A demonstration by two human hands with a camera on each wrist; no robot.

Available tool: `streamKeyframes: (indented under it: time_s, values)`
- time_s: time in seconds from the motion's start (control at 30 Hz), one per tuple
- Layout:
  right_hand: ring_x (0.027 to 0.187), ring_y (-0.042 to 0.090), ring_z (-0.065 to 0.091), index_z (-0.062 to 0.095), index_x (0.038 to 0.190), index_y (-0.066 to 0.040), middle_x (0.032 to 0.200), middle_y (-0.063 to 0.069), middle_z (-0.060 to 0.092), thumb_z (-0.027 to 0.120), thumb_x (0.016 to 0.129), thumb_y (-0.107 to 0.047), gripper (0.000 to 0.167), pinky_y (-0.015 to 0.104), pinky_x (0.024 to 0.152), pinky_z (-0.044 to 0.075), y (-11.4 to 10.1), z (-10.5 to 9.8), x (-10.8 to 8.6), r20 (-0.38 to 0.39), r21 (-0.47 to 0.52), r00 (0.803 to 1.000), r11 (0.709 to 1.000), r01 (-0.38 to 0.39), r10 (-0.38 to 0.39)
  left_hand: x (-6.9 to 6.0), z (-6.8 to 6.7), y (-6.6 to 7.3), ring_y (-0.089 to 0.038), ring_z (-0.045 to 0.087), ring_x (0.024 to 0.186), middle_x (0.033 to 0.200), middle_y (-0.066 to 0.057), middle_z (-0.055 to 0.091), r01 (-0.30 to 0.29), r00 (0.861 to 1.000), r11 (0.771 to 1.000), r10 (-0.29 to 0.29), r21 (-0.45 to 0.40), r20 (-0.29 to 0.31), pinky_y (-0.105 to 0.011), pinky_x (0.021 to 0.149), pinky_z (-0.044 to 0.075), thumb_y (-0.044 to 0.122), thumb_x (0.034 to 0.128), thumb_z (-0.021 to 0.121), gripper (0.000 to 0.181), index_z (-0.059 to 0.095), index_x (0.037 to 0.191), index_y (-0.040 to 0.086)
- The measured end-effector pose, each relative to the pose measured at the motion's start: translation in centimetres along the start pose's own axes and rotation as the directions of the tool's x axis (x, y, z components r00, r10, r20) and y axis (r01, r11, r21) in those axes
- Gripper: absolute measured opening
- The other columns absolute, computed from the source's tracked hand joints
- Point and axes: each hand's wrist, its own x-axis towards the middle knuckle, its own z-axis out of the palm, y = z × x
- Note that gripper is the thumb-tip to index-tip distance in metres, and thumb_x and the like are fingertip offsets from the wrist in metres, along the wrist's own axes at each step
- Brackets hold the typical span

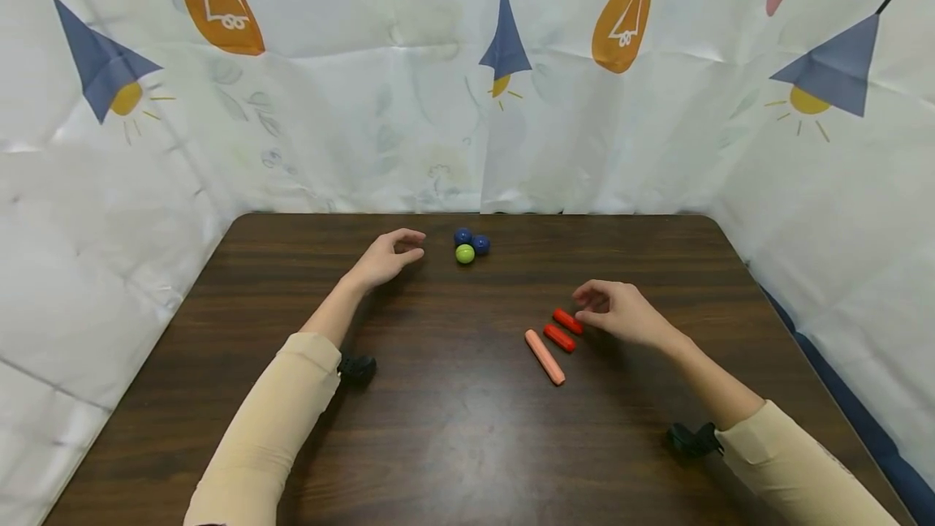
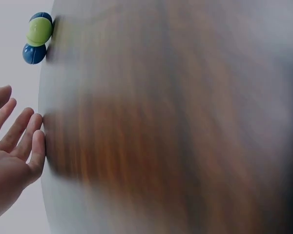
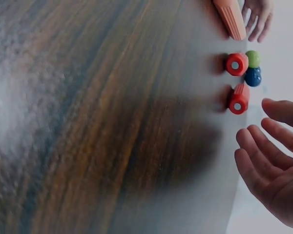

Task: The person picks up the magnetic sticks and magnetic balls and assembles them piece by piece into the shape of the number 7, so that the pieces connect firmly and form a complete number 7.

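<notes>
Two dark blue balls [image 1: 480, 245] and a lime green ball [image 1: 465, 254] sit clustered near the table's far edge. My left hand [image 1: 387, 256] hovers to their left, fingers loosely bent and holding nothing; the left wrist view shows a gap between that hand [image 2: 17, 151] and the balls. Two short red rods [image 1: 559, 338] lie side by side at centre right, next to a longer salmon-coloured rod [image 1: 545, 357]. Beside the farther red rod [image 3: 239, 99], my right hand [image 1: 617, 311] has relaxed, slightly curved fingers with nothing in them. Round silvery discs show in the red rods' ends.
All the pieces lie on a dark wood-grain table [image 1: 438, 445]. White curtains [image 1: 329, 128] printed with lamps and bulbs hang behind it and along both sides. Black straps with small devices [image 1: 694, 439] are on both wrists.
</notes>
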Motion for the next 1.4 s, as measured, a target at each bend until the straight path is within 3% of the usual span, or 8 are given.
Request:
streamKeyframes:
  time_s: [0.2, 0.47, 1.1, 1.4]
  values:
    - [0.096, 0.02, 0.066, 0.068, 0.121, -0.001, 0.11, 0.006, 0.07, 0.075, 0.095, -0.012, 0.029, 0.037, 0.08, 0.055, 0.0, 0.4, 0.2, 0.016, 0.007, 1.0, 1.0, 0.012, -0.013, 1.6, 0.6, 0.6, -0.033, 0.048, 0.134, 0.144, -0.015, 0.053, 0.019, 1.0, 0.999, -0.018, 0.033, -0.017, -0.052, 0.107, 0.042, 0.022, 0.1077, 0.058, 0.044, 0.052, 0.147, 0.004]
    - [0.095, 0.019, 0.066, 0.068, 0.119, -0.002, 0.108, 0.005, 0.07, 0.076, 0.095, -0.012, 0.028, 0.039, 0.08, 0.054, -0.1, 0.7, 0.3, 0.013, 0.011, 1.0, 1.0, 0.004, -0.004, 3.3, 1.3, 1.4, -0.034, 0.05, 0.131, 0.14, -0.016, 0.055, 0.037, 0.999, 0.999, -0.037, 0.009, -0.013, -0.051, 0.106, 0.042, 0.021, 0.1068, 0.06, 0.042, 0.054, 0.145, 0.004]
    - [0.092, 0.016, 0.065, 0.069, 0.119, -0.005, 0.104, 0.001, 0.07, 0.076, 0.095, -0.015, 0.027, 0.037, 0.079, 0.053, 0.1, 0.7, 0.6, 0.04, 0.012, 0.999, 1.0, 0.003, -0.003, 5.6, 3.4, 1.8, -0.032, 0.049, 0.134, 0.142, -0.015, 0.055, 0.02, 1.0, 0.994, -0.023, -0.111, -0.02, -0.048, 0.109, 0.04, 0.022, 0.1059, 0.062, 0.044, 0.054, 0.145, 0.003]
    - [0.086, 0.016, 0.064, 0.069, 0.118, -0.005, 0.098, -0.001, 0.068, 0.078, 0.094, -0.017, 0.028, 0.036, 0.076, 0.052, 0.4, 1.0, 0.4, 0.053, 0.031, 0.999, 0.999, -0.007, 0.006, 6.2, 4.5, 2.0, -0.029, 0.051, 0.132, 0.139, -0.011, 0.058, 0.027, 0.999, 0.992, -0.031, -0.121, -0.029, -0.047, 0.108, 0.041, 0.023, 0.1036, 0.066, 0.043, 0.059, 0.142, 0.006]
